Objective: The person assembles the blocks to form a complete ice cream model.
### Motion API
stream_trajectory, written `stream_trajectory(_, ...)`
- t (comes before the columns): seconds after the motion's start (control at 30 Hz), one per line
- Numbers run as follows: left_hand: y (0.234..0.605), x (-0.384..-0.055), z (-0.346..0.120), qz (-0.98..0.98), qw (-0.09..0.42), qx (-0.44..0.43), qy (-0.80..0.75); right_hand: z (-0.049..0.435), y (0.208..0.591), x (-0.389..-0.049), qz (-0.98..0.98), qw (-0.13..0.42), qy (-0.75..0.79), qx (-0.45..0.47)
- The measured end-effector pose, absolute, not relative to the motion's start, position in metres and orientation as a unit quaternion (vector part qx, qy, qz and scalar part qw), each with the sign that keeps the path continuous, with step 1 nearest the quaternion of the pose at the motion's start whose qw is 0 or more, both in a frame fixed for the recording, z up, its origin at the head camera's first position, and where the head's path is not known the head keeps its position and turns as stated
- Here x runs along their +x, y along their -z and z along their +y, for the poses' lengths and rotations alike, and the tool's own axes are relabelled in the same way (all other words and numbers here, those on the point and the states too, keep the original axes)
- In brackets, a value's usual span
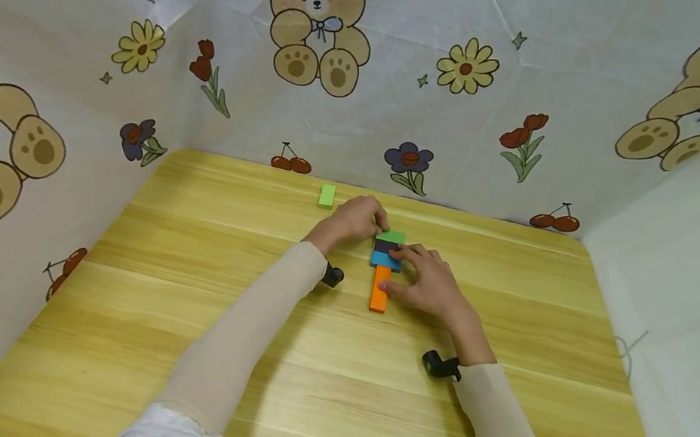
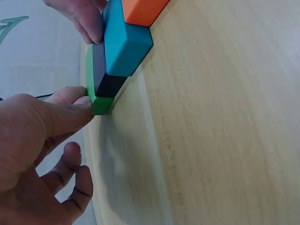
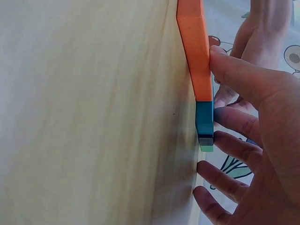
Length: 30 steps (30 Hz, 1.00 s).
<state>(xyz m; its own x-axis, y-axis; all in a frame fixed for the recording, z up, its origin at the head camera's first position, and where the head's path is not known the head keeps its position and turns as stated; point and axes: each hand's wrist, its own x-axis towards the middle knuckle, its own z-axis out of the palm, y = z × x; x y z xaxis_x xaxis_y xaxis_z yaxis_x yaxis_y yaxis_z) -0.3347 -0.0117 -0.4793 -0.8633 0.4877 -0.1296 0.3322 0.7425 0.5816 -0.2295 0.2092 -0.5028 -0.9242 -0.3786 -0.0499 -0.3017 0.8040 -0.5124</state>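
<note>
In the head view several blocks lie in line on the table: a green block (image 1: pixel 392 237), a dark purple block (image 1: pixel 384 247) and a blue block (image 1: pixel 383 260) sit side by side across the top. An orange block (image 1: pixel 378 301) runs lengthwise from the blue one toward the person. My left hand (image 1: pixel 355 218) pinches the left end of the green block, thumb and index finger seen in the left wrist view. With fairly straight fingers my right hand (image 1: pixel 429 281) rests over the row, its thumb touching the orange block (image 3: pixel 194 51) and fingertips on the blue and dark blocks.
A light green block (image 1: pixel 327 196) lies apart near the table's back edge, left of the row. The wooden table (image 1: pixel 335 399) is bordered by printed cloth walls (image 1: pixel 379 124) at the back and sides. Black wrist cameras hang under both forearms.
</note>
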Motion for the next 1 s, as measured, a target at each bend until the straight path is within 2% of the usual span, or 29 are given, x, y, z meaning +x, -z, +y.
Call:
stream_trajectory(0.7, 0.491, -0.322, -0.012, 0.931, 0.118, 0.214, -0.273, 0.21, 0.501, -0.236, 0.948, 0.083, 0.243, -0.19)
stream_trajectory(1.0, 0.491, -0.319, -0.012, 0.936, 0.101, 0.22, -0.257, 0.214, 0.498, -0.247, 0.939, 0.127, 0.249, -0.199)
